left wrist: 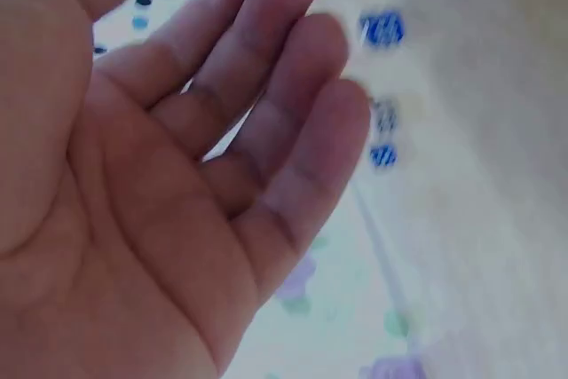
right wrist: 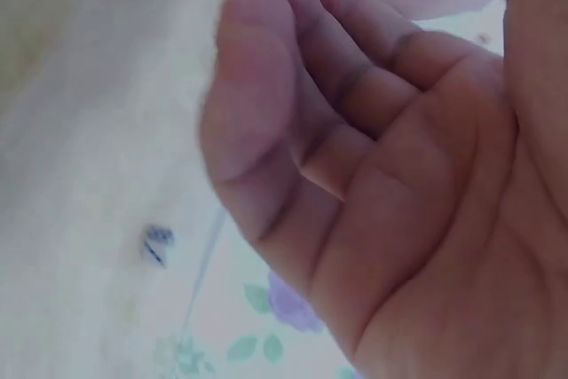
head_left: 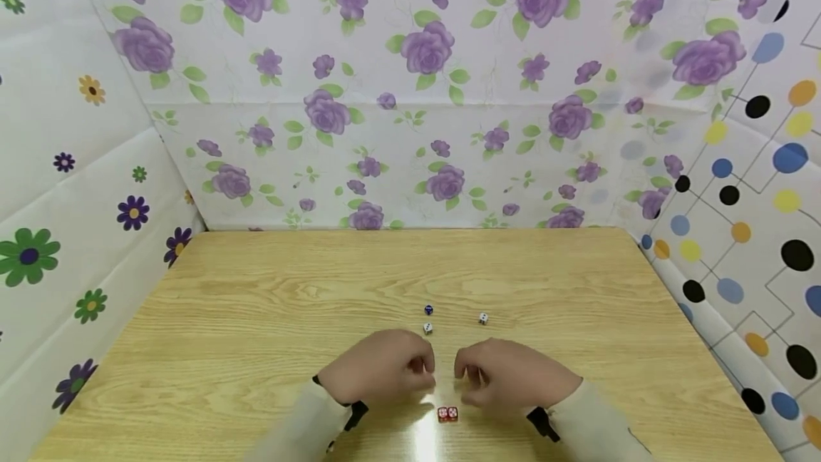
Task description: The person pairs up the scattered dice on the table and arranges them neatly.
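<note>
In the head view my left hand point(head_left: 388, 366) and right hand point(head_left: 507, 375) hover above the table's near middle, facing each other with a gap between. Their fingers curve loosely and grip nothing; both wrist views show bare palms. Nearest to them, two red dice point(head_left: 447, 414) sit side by side, just below the gap. A white die point(head_left: 427, 329) lies just beyond the left hand, with a small blue die point(head_left: 428, 310) behind it. Another white die point(head_left: 483, 318) lies beyond the right hand. Blurred dice point(left wrist: 383, 155) appear past the left fingertips in the left wrist view.
The wooden table point(head_left: 288, 269) runs back to a wall sheet point(head_left: 385, 162) with purple flowers. Flower-print cloth point(head_left: 96, 234) bounds the left side, and a dotted sheet point(head_left: 737, 198) the right. Dark straps point(head_left: 544, 423) circle both wrists.
</note>
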### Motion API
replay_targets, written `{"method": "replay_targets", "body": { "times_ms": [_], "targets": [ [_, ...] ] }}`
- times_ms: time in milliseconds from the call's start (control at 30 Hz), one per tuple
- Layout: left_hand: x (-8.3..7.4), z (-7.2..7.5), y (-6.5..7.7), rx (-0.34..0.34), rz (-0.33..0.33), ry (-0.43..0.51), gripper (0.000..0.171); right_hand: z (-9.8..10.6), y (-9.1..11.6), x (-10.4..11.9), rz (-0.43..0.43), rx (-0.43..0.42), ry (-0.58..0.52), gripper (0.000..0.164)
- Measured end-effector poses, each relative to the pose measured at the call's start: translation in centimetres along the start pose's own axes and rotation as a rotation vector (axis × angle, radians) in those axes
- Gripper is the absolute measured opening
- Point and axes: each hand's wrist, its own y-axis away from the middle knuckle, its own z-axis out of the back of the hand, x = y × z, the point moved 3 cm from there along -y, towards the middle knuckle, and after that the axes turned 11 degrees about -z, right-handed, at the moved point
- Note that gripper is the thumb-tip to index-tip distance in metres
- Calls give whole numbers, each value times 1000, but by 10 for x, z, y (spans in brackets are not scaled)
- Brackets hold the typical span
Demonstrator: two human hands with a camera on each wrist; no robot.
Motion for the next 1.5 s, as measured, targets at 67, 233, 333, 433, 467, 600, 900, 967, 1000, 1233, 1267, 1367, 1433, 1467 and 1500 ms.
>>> {"method": "replay_targets", "body": {
  "times_ms": [67, 233, 333, 433, 467, 600, 900, 967, 1000, 1233, 1267, 1367, 1433, 1467, 1500],
  "targets": [
    [5, 10, 1, -74, 29, -26, 4, 10, 2, -4, -17, -76, -4, 18],
    [19, 19, -4, -216, 95, -56, 16, 36, 3, -10, -94, -359, 90, 32],
    [29, 16, -11, -239, 139, -77, 20, 44, 1, -12, -114, -528, 220, 33],
    [37, 10, -18, -237, 175, -109, 19, 42, -7, -19, -154, -594, 294, 29],
    [40, 9, -21, -235, 184, -119, 19, 39, -11, -22, -177, -589, 307, 28],
    [46, 2, -31, -222, 201, -126, 16, 25, -28, -38, -288, -482, 310, 24],
    [51, -8, -38, -178, 230, -62, 12, 14, -37, -50, -379, -406, 240, 7],
    [51, -9, -39, -177, 236, -55, 13, 14, -38, -50, -374, -412, 230, 8],
    [51, -9, -40, -177, 239, -53, 12, 14, -38, -50, -372, -416, 224, 8],
    [52, -9, -40, -190, 238, -46, 5, 16, -40, -48, -354, -438, 164, 10],
    [51, -8, -39, -192, 238, -47, 5, 17, -40, -47, -349, -443, 154, 10],
    [49, -4, -36, -200, 227, -47, 4, 22, -38, -43, -328, -470, 126, 8],
    [47, -1, -35, -206, 217, -46, 6, 25, -36, -39, -309, -487, 113, 9],
    [45, 1, -33, -209, 209, -48, 7, 27, -35, -38, -297, -494, 108, 10],
    [43, 3, -31, -215, 204, -51, 8, 28, -34, -35, -283, -500, 103, 10]
  ]
}}
